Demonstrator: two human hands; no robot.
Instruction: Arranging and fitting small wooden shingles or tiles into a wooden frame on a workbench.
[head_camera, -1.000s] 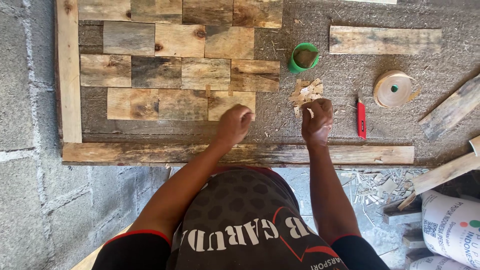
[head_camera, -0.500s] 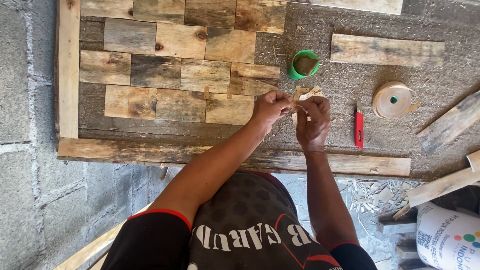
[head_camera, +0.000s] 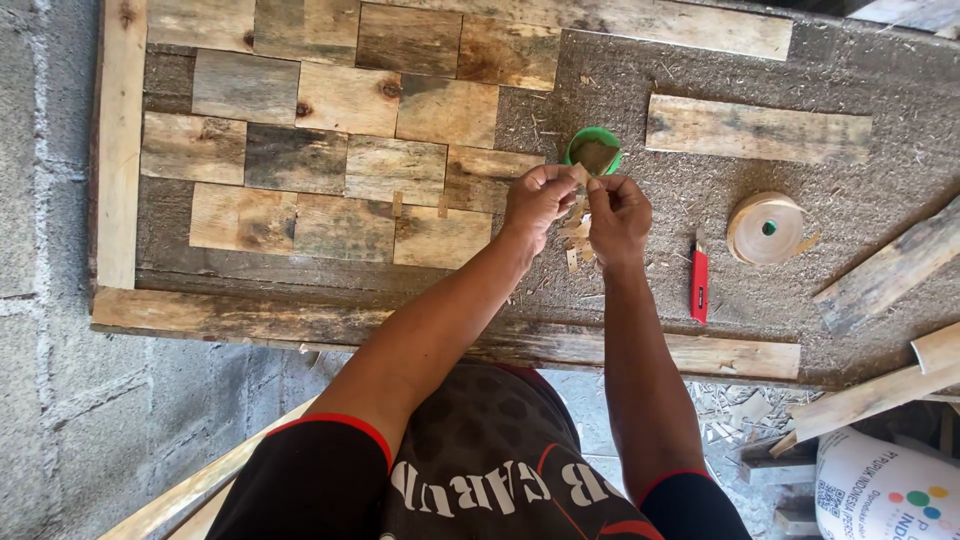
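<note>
Both hands rose toward green cup; pinching wood sliver.

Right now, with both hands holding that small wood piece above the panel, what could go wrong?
The small wood piece, pinched by the left hand and right hand, could slip and drop among the scraps below. The green cup stands just past the fingers and might get knocked over. The red cutter lies near the right forearm.
</note>
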